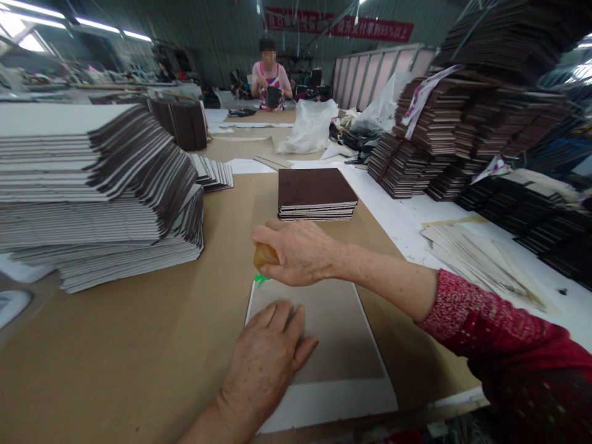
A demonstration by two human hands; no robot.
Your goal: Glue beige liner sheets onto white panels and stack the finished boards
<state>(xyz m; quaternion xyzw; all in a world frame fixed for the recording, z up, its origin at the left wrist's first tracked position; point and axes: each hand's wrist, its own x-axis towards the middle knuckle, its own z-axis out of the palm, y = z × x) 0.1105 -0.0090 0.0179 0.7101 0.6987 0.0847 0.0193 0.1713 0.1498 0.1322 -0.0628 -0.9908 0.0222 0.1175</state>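
A grey-brown board (pixel 333 333) lies on a white sheet (pixel 342 401) on the brown table (pixel 139 345) in front of me. My left hand (pixel 268 357) rests flat on the board's near left part, fingers stretched out. My right hand (pixel 296 253) is closed round an amber, wooden-looking tool (pixel 264 254) with a green tip (pixel 259 279), held at the board's far left corner. A small stack of dark brown boards (pixel 317 194) sits just beyond my right hand.
A tall slanted pile of white-and-brown sheets (pixel 92 185) fills the left. Dark board stacks (pixel 462 135) tower at the right, with loose pale sheets (pixel 481 259) below them. Plastic bags (pixel 309 126) lie mid-table. Another person (pixel 271 77) works at the far end.
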